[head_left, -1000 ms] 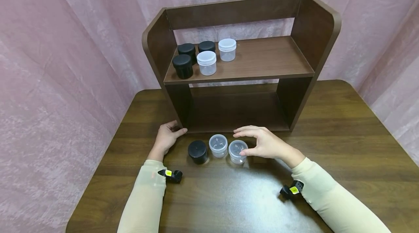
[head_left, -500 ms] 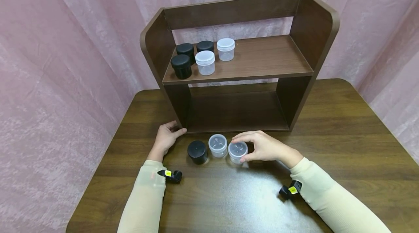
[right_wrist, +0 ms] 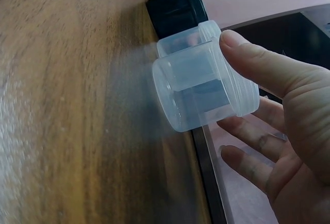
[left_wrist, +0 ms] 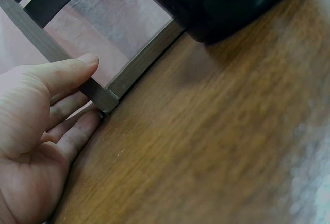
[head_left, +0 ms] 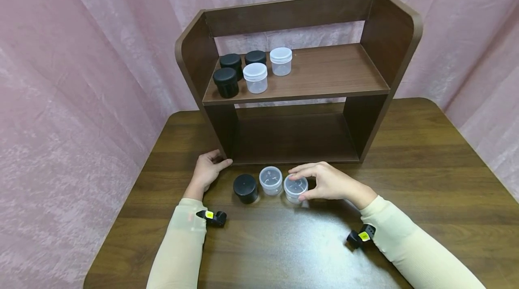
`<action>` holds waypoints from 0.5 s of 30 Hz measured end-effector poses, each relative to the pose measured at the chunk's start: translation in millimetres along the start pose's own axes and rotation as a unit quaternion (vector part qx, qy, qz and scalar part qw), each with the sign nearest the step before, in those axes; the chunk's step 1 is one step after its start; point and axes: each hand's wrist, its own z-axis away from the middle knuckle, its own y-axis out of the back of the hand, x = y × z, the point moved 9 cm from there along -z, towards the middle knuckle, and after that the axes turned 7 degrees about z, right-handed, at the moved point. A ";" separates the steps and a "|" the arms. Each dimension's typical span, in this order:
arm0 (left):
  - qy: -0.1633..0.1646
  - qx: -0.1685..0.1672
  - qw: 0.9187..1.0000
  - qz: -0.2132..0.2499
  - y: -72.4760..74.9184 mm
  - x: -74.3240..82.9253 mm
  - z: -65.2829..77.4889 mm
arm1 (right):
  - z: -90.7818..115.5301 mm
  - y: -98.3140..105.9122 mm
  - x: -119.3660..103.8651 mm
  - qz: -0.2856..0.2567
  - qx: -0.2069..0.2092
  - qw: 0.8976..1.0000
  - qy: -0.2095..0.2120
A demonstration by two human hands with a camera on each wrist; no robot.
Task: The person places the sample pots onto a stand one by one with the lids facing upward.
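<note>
My right hand (head_left: pixel 330 182) grips the lid of a clear plastic jar (head_left: pixel 294 192), thumb at the near side and fingers at the far side. In the right wrist view this jar (right_wrist: pixel 193 87) stands upright on the table. To its left are a second clear jar (head_left: pixel 270 182) and a black jar (head_left: pixel 245 190), in a row before the shelf. My left hand (head_left: pixel 206 172) holds the lower front corner of the wooden shelf unit (head_left: pixel 328 70). The left wrist view has its thumb and fingers on either side of the side panel (left_wrist: pixel 36 31).
On the upper board, at the left, several jars are grouped: black ones (head_left: pixel 227 84) and two clear ones with whitish lids (head_left: pixel 255 79). The lower board (head_left: pixel 293 138) lies behind the row. A pink curtain (head_left: pixel 101 77) hangs behind the wooden table (head_left: pixel 259 253).
My right hand has come down slightly over the right clear jar and its fingers have closed in on the lid. The left hand keeps its place on the shelf corner.
</note>
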 end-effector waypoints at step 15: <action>-0.019 0.000 1.000 0.001 -0.2 2.1 -0.5 | -0.3 5.0 -1.7 0.002 0.021 1.000 0.003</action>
